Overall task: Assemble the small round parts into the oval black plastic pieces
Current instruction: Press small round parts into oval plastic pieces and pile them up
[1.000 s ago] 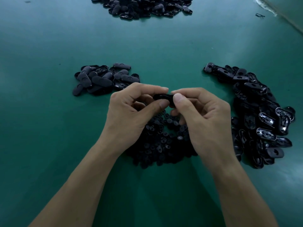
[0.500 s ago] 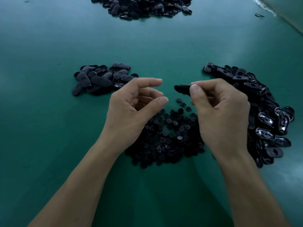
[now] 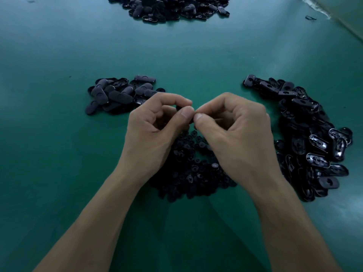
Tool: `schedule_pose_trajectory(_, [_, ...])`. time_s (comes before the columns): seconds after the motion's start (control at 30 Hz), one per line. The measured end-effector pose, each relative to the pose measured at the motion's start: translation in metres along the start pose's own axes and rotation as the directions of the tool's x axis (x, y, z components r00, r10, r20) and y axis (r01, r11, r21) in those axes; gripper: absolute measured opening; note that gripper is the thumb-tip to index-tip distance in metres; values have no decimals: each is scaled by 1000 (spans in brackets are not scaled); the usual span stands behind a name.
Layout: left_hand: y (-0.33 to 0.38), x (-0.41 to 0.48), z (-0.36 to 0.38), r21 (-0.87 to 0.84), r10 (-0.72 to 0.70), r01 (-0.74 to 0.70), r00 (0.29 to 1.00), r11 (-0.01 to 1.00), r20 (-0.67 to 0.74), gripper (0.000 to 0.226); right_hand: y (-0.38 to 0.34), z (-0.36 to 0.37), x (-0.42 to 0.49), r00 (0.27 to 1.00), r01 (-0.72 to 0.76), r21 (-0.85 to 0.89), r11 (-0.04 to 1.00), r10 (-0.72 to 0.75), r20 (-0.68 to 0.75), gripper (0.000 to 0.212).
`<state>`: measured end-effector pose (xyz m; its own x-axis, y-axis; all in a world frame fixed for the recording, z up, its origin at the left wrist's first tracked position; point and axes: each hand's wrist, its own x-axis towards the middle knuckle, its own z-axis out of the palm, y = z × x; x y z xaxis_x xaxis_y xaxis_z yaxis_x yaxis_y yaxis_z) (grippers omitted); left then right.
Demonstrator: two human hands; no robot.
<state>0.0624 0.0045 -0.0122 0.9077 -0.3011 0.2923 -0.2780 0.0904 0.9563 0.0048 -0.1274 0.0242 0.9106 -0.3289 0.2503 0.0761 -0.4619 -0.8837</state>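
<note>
Left hand (image 3: 157,132) and right hand (image 3: 237,134) pinch a mostly hidden dark piece (image 3: 178,108) over the small round black plastic parts (image 3: 192,171), presumably seating one.

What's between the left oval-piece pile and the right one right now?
Head view: the left hand and right hand, fingertips meeting, above the heap of small round parts. Beyond them the green mat is bare.
</note>
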Motion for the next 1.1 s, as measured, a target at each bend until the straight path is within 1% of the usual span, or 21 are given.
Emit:
schedule_pose_trajectory(0.07, [0,0,0,17,8,-8,1000,1000,8,11,0,-1,1,1000,-12,-24,1000,12,2,12])
schedule_pose_trajectory(0.13, [1,0,0,17,13,-13,1000,1000,3,10,0,-3,2,999,-23,-26,999,24,43,8])
schedule_pose_trajectory(0.23, [2,0,-1,6,11,-11,1000,1000,-4,10,1,-6,3,985,-44,-47,998,51,164,23])
schedule_pose_trajectory(0.3, [2,0,-1,-9,0,0,1000,1000,0,10,3,-7,5,973,-53,-43,998,61,224,30])
schedule_pose_trajectory(0.43, [1,0,-3,-39,-24,24,1000,999,-3,7,7,-6,6,956,-104,37,994,90,280,31])
schedule_pose_trajectory(0.53, [1,0,-3,-18,-12,12,1000,1000,-15,6,8,-6,9,960,-99,57,993,80,268,26])
schedule_pose_trajectory(0.67, [0,2,-3,31,21,-20,999,999,-33,13,8,-7,13,961,-92,45,995,77,267,17])
schedule_pose_trajectory(0.77, [0,2,-3,31,11,-10,999,999,-37,15,7,-7,13,950,-119,104,988,83,301,15])
schedule_pose_trajectory(0.87, [-1,3,-3,36,19,-18,999,999,-30,12,6,-5,12,955,-134,131,982,93,281,8])
schedule_pose_trajectory(1.0, [-1,3,-3,27,18,-18,1000,999,-13,19,8,0,10,972,-126,110,986,101,211,10])
schedule_pose_trajectory(1.07, [0,2,-3,22,3,-3,1000,1000,-12,22,7,4,8,971,-141,136,981,111,212,10])
schedule_pose_trajectory(1.1, [0,3,-3,11,-7,7,1000,1000,-14,23,7,5,6,969,-155,150,976,121,214,14])
